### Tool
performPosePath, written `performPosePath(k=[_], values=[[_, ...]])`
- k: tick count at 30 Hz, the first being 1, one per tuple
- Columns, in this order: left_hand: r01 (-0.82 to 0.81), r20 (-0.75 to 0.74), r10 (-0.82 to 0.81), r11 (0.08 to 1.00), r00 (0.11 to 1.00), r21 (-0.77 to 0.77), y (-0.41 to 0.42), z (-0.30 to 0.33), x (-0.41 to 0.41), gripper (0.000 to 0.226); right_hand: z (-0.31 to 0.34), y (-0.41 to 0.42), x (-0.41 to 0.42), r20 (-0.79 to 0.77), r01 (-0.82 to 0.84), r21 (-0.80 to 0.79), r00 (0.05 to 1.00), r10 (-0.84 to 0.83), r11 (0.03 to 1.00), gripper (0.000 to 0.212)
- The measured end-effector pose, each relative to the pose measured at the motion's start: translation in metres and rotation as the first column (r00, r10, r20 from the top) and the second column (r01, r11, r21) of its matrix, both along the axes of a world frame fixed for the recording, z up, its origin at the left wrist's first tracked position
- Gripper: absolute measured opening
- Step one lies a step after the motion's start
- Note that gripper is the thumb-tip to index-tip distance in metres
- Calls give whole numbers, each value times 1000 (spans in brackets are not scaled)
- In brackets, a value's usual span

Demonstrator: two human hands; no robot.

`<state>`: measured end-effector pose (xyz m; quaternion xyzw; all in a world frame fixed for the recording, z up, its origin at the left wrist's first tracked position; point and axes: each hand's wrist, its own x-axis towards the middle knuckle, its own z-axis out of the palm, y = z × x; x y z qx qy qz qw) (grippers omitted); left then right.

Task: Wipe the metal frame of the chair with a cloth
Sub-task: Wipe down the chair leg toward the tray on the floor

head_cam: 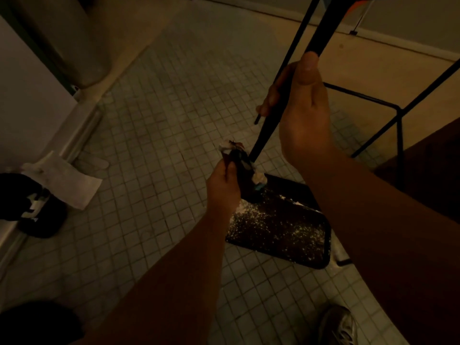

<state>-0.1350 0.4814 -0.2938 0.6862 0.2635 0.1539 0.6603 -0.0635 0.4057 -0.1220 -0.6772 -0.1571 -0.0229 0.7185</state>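
The chair's black metal frame (323, 31) slants from the upper right down to the middle of the view. My right hand (302, 100) grips one thick black leg partway down. The tip of that leg (256, 150) ends just above the floor. My left hand (224, 188) is closed on a crumpled dark cloth with white patches (242, 168), which touches the tip of the leg. More thin frame bars (398, 113) stand at the right.
A black tray (281, 227) speckled with white powder lies on the tiled floor under the hands. A white paper towel (67, 183) and a dark object (32, 207) lie at the left by a wall. A shoe (336, 324) shows at the bottom right.
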Motion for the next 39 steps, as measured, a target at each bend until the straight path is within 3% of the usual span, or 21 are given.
performPosePath(k=[3, 6, 14, 16, 18, 21, 25, 27, 33, 39], values=[[-178, -20, 177, 978, 984, -109, -1, -14, -3, 23, -19, -10, -4, 50, 33, -187, 998, -24, 982, 40], [-302, -59, 298, 950, 953, -81, 3, -28, -16, 19, -42, -21, -9, -7, 27, -275, 1000, -30, 961, 34], [-178, -167, 156, 976, 973, -128, 25, -33, 11, 31, -61, 0, -17, -147, 6, -193, 989, -35, 981, 58], [-81, -174, 47, 978, 984, -195, 33, -20, 31, 31, -62, 5, -18, -155, 22, -156, 987, -47, 988, 57], [107, -218, -164, 962, 962, -251, 32, -13, 48, 31, -63, 10, -17, -149, 31, -95, 988, -45, 995, 54], [385, -434, -418, 908, 798, -166, 30, -6, 68, 29, -65, 13, -15, -169, 35, 4, 985, -34, 999, 50], [631, -596, -547, 771, 588, -85, 39, -2, 84, 34, -70, 15, -13, -161, 32, 22, 987, -28, 999, 51], [709, -668, -530, 706, 522, -6, 39, -2, 86, 29, -70, 14, -12, -134, 17, 23, 991, -14, 1000, 61], [527, -558, -497, 841, 664, -123, 38, -8, 81, 13, -70, 14, -12, -118, -21, 32, 993, 25, 999, 65], [306, -470, -392, 918, 791, -251, 32, -18, 75, 18, -69, 15, -14, -127, -3, 33, 992, 7, 999, 69]])
